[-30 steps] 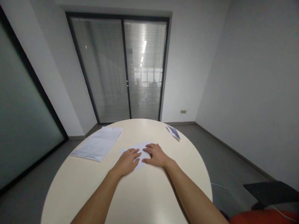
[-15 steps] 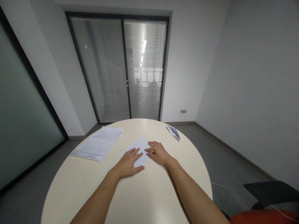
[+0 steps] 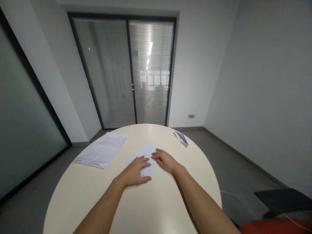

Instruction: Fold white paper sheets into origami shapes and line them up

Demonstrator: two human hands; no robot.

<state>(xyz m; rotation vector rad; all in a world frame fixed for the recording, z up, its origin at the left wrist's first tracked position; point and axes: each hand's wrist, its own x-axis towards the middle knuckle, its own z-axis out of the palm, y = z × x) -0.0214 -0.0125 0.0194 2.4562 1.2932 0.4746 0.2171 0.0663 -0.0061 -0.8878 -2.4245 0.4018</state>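
Note:
A small folded sheet of white paper (image 3: 146, 148) lies in the middle of the round table, with faint crease lines on its upper face. My left hand (image 3: 135, 170) rests over its near left part, fingers spread and thumb stretched toward the right. At the right edge of the sheet, my right hand (image 3: 165, 160) has its fingers drawn together on the paper, seemingly pinching it. The fingertips hide part of that edge, and my left palm covers the lower left corner.
A larger stack of white paper (image 3: 103, 149) lies at the table's left. Near the far right rim sits a small folded printed paper (image 3: 180, 138). The cream round table (image 3: 143, 208) fills the front. A black and red chair (image 3: 282, 201) stands at lower right.
My right fingers have come closer together at the paper's edge. The folded paper has shifted slightly right, and creases now show on it. My left hand has moved very little.

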